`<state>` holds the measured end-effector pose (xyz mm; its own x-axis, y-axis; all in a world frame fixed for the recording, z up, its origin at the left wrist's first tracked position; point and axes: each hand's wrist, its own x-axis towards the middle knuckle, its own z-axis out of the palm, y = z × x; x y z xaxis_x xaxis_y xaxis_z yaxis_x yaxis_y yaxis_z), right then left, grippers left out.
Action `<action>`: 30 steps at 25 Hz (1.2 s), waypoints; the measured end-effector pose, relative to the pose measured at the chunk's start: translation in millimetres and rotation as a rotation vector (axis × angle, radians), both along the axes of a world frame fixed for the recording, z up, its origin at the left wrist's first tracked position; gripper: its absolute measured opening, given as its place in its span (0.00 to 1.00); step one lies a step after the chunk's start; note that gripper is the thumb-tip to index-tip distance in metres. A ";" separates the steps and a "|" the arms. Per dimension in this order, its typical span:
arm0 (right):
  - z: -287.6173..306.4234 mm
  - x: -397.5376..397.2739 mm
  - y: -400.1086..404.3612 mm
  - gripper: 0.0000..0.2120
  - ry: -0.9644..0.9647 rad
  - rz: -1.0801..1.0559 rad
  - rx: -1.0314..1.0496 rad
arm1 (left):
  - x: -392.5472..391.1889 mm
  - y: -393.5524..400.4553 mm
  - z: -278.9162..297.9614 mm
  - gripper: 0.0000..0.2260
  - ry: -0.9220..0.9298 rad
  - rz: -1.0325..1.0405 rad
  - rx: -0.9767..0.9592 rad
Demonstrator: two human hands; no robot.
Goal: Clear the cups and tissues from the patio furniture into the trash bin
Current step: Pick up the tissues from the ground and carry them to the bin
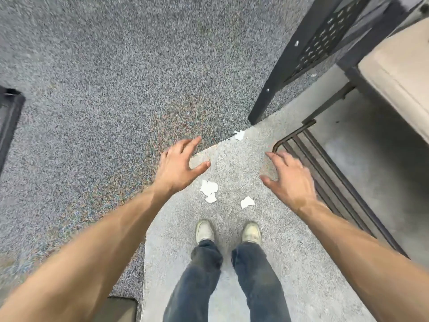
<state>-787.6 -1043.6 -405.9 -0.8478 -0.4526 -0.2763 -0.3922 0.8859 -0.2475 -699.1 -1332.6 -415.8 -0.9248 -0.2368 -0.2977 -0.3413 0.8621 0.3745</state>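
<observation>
I look straight down at a speckled floor. Three white tissue scraps lie on the pale concrete strip: a double piece [209, 191] just ahead of my left shoe, a smaller one [247, 202] to its right, and another [239, 135] farther ahead at the strip's edge. My left hand [178, 167] hovers above the floor with fingers spread and relaxed, holding nothing. My right hand [289, 180] hovers likewise, fingers spread and nothing in it. No cup or trash bin can be made out.
A black perforated metal furniture piece [318, 43] stands at the upper right, with a beige cushion [399, 73] beside it. A dark metal rack [325, 173] lies to the right of my right hand. Dark objects sit at the left edge [9, 117]. My shoes [204, 231] stand on the concrete.
</observation>
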 end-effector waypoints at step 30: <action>-547.9 64.1 38.4 0.14 -0.200 0.347 0.178 | 84.6 50.7 -552.3 0.16 -0.179 -0.388 -0.015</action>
<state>-723.5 -1005.2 -953.8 -0.5760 -0.6315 -0.5191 -0.6340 0.7459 -0.2039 -614.5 -1281.9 -968.1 -0.8803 0.1132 -0.4607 -0.0490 0.9442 0.3257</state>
